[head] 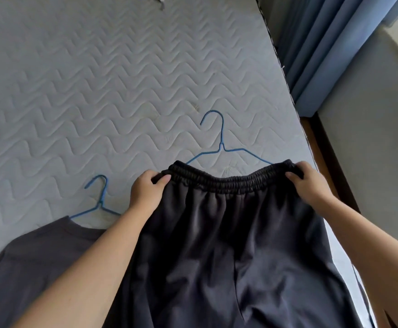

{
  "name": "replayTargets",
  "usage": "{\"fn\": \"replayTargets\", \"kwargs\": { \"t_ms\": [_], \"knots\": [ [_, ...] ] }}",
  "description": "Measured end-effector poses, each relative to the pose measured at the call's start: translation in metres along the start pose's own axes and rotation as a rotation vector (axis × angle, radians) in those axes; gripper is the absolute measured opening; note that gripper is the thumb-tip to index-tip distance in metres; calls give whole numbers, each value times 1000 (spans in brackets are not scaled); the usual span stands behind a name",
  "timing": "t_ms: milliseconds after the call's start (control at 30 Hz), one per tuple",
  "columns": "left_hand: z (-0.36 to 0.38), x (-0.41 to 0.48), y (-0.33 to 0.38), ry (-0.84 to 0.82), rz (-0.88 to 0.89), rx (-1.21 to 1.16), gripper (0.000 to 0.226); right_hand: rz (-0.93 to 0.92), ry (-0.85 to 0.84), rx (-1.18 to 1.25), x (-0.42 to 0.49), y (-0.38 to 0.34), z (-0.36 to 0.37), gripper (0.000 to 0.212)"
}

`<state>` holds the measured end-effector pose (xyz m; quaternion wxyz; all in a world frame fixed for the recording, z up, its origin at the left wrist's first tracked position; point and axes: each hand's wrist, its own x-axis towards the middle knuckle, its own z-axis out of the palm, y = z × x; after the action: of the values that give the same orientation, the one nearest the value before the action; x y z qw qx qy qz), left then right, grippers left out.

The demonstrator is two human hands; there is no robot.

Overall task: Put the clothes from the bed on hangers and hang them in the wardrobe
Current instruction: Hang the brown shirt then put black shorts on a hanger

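Dark grey trousers (pixel 228 245) with an elastic waistband are spread over the near part of the bed. My left hand (pixel 146 189) grips the waistband's left end and my right hand (pixel 308 181) grips its right end. A blue wire hanger (pixel 222 145) lies on the mattress just beyond the waistband, its lower part hidden under the trousers. A second blue hanger (pixel 99 200) sits at the left, inside the neck of a grey T-shirt (pixel 39 256) lying flat.
The quilted white mattress (pixel 98 91) stretches away ahead. Its right edge runs diagonally, with blue curtains (pixel 323 50) and a wooden bed frame (pixel 323 162) beyond. A scrap of grey cloth (pixel 160 1) shows at the far top edge.
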<state>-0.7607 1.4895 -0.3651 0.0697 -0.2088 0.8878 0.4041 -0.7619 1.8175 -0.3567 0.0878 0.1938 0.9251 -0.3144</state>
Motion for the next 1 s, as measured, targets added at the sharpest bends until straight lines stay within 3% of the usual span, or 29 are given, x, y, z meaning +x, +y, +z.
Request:
{"fn": "replayTargets", "kwargs": {
  "t_ms": [233, 533, 700, 867, 1000],
  "knots": [
    [69, 54, 17, -31, 21, -28, 23, 55, 104, -30, 69, 29, 7, 28],
    [146, 89, -34, -22, -64, 87, 29, 201, 6, 55, 119, 88, 68, 33],
    [151, 93, -38, -61, -73, 96, 29, 219, 28, 94, 133, 105, 77, 39],
    [129, 77, -35, -268, -107, -53, 38, 208, 26, 109, 114, 100, 72, 46],
    [97, 14, -42, -166, -17, 242, 55, 160, 48, 120, 58, 105, 63, 59]
  ]
}}
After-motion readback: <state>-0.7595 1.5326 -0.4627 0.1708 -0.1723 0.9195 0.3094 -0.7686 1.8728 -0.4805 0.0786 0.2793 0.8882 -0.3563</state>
